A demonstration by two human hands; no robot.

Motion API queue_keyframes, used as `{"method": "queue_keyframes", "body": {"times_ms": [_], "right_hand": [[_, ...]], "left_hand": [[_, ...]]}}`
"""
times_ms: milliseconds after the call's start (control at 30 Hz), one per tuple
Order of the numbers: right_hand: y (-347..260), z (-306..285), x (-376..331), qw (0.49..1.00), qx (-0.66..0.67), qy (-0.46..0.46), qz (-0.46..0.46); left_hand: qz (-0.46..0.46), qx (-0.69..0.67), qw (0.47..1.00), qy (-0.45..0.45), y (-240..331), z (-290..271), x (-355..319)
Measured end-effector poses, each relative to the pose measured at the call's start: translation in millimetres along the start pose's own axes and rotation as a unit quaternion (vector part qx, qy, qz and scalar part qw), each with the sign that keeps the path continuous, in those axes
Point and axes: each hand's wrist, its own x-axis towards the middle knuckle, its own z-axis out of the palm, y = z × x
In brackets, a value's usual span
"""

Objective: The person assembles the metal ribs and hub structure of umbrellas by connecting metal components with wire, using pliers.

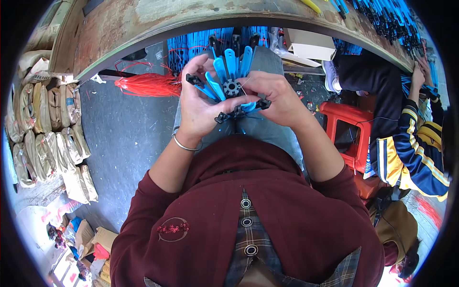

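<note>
A worn table point(143, 24) arcs across the top of the frame, a red stool point(346, 129) sits at right, and at upper centre both hands — left hand point(198, 103), right hand point(279, 98) — are clamped on a fan point(229, 79) of blue strips around a black hub point(233, 87).

Even, soft daylight fills the scene, bright without harsh glare. The long worn wooden workbench point(158, 24) is the landmark: its straight edge bows into a strong curve from the fisheye lens, and beyond it the picture's corners fall into black vignette. Beneath the workbench lies a gentle shadow. Below it, the centre is sharp; toward the rim, left of the workbench, stacked tan sacks point(48, 134) smear and soften.
</note>
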Motion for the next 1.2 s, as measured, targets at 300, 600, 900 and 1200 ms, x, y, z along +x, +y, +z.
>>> {"method": "queue_keyframes", "body": {"times_ms": [300,600,900,1200], "right_hand": [[7.4,3.3,0.7,1.0,0.02,0.006,-0.005],[14.0,6.0,-2.8,0.995,0.095,-0.008,-0.005],[16.0,10.7,-10.7,0.988,0.153,0.012,0.013],[24.1,26.6,-21.8,0.964,0.237,0.09,0.085]], "left_hand": [[0.04,-0.078,0.996,0.005,-1.5,8.6,9.2],[-0.032,-0.182,0.962,-0.2,-13.8,0.1,18.9],[-0.063,-0.119,0.96,-0.247,0.3,-0.2,21.3],[-0.04,-0.04,0.982,-0.181,11.1,11.9,23.0]]}}
